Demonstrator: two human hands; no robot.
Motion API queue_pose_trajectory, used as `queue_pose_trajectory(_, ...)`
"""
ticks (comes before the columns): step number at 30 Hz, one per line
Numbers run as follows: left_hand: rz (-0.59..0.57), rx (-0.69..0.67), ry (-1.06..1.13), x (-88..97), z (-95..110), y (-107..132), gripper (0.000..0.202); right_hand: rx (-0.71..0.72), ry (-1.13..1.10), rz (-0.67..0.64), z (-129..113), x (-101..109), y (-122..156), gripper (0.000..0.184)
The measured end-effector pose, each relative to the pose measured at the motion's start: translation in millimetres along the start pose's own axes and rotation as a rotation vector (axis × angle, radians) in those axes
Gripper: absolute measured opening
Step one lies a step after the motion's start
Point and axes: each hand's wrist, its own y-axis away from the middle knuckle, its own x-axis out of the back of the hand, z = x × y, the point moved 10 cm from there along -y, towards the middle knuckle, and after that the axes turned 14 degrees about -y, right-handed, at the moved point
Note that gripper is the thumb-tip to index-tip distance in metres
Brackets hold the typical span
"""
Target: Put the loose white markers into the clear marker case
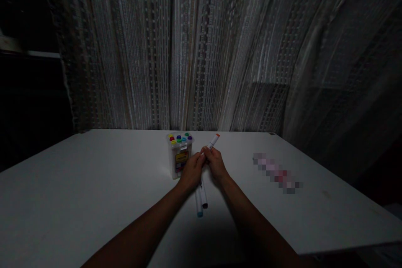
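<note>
Fingers [206, 151] hold an orange-tipped marker [214, 140] well inside the table edges [314, 165].

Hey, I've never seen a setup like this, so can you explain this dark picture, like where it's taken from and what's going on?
There's no machine here: a person works bare-handed. The single picture comes from a camera worn on their head, looking forward and down, so both forearms reach in from the bottom.

The right hand holds a slim white marker with an orange end. The left hand meets it there, though its exact grip is hard to see. Below stick out two white markers, one blue-ended, one dark-ended; whether they're held or lying down is unclear.

On the white table stands a pale box of colourful-topped markers. A pixelated patch hides something at right. A patterned grey curtain hangs behind.
</note>
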Motion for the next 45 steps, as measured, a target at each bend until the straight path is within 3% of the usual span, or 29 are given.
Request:
queue_pose_trajectory(25,0.011,-0.003,-0.194,3.5,12,4,0.037,-0.036,-0.03,0.015,2,4,-2,0.042)
queue_pose_trajectory(28,-0.017,0.01,-0.28,1.7,16,8,0.037,0.016,-0.023,0.077,-11,13,-4,0.044)
queue_pose_trajectory(32,-0.072,0.028,-0.418,-4.5,18,13,0.038,0.103,-0.177,0.213,-28,33,-4,0.049)
queue_pose_trajectory(34,-0.09,0.019,-0.454,-7.1,18,13,0.039,0.055,-0.264,0.201,-24,33,-4,0.053)
queue_pose_trajectory(40,-0.1,0.031,-0.378,-5.9,13,10,0.036,-0.316,-0.432,-0.043,5,0,5,0.058)
queue_pose_trajectory(45,-0.133,0.031,-0.379,-6.4,13,12,0.035,-0.373,-0.486,-0.144,2,-11,10,0.07)
